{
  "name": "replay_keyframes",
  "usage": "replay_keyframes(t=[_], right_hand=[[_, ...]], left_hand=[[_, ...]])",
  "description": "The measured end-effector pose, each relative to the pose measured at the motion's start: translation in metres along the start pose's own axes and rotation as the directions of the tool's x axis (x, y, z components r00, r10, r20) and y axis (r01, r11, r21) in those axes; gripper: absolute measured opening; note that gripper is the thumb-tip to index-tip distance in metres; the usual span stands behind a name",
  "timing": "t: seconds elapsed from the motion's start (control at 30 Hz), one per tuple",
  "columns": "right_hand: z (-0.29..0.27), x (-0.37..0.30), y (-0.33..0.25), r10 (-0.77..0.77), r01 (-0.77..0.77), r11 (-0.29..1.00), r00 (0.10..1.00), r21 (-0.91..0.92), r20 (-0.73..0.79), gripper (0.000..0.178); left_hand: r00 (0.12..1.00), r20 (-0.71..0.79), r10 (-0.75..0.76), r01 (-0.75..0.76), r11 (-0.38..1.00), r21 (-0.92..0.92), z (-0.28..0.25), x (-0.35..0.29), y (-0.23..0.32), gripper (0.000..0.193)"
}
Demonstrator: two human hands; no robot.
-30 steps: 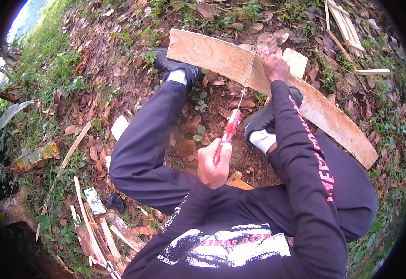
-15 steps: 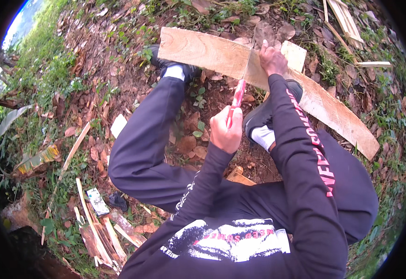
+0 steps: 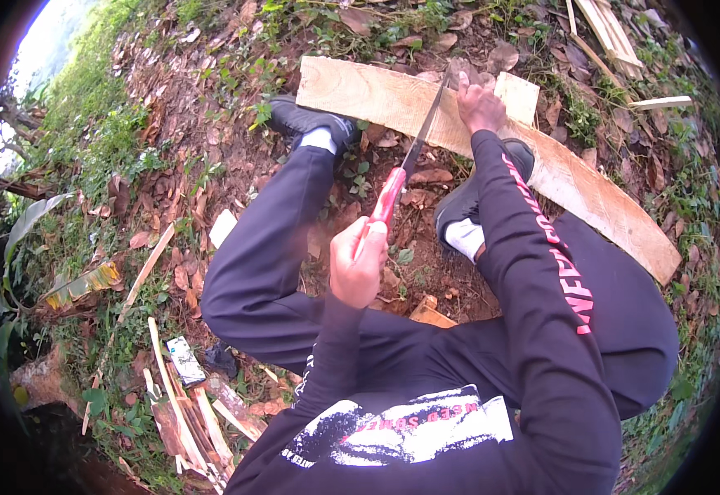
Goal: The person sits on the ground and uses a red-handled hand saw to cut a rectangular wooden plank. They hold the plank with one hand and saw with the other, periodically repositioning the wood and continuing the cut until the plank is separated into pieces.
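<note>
I sit on the ground with a long pale wooden plank (image 3: 360,95) lying across in front of my feet. My left hand (image 3: 358,266) is shut on the red handle of a hand saw (image 3: 393,191). Its thin blade (image 3: 426,124) slants up and meets the plank's near edge. My right hand (image 3: 479,103) presses flat on the plank just right of the blade. A small square wood offcut (image 3: 518,96) lies beside that hand. My dark shoes (image 3: 304,120) rest against the plank's near side.
Dry leaves, dirt and weeds cover the ground. Split wood strips and a small flat packet (image 3: 185,360) lie at the lower left. Pale slats (image 3: 607,29) lie at the top right. A wood chunk (image 3: 430,313) sits between my legs.
My left hand pushed the saw forward toward the plank, then drew it back toward my body. My right hand stayed pressed on the plank.
</note>
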State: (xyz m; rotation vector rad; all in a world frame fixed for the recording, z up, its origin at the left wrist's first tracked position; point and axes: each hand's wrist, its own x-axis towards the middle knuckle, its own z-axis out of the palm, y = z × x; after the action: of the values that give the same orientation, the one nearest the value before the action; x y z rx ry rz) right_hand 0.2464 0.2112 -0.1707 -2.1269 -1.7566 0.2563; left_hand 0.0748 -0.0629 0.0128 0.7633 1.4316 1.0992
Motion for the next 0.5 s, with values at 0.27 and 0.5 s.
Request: replay_keyframes(t=[0.27,0.5], right_hand=[[-0.013,-0.005,0.028,-0.033,0.022,0.992,0.995,0.124,0.092,0.053],[-0.036,-0.007,0.030,-0.015,-0.004,0.970,0.997,0.244,0.077,0.054]], left_hand=[[0.980,0.185,0.073,-0.100,0.985,0.139,0.022,0.002,0.029,0.019],[0.986,0.162,0.030,-0.044,0.995,0.085,0.033,-0.015,0.036,0.017]])
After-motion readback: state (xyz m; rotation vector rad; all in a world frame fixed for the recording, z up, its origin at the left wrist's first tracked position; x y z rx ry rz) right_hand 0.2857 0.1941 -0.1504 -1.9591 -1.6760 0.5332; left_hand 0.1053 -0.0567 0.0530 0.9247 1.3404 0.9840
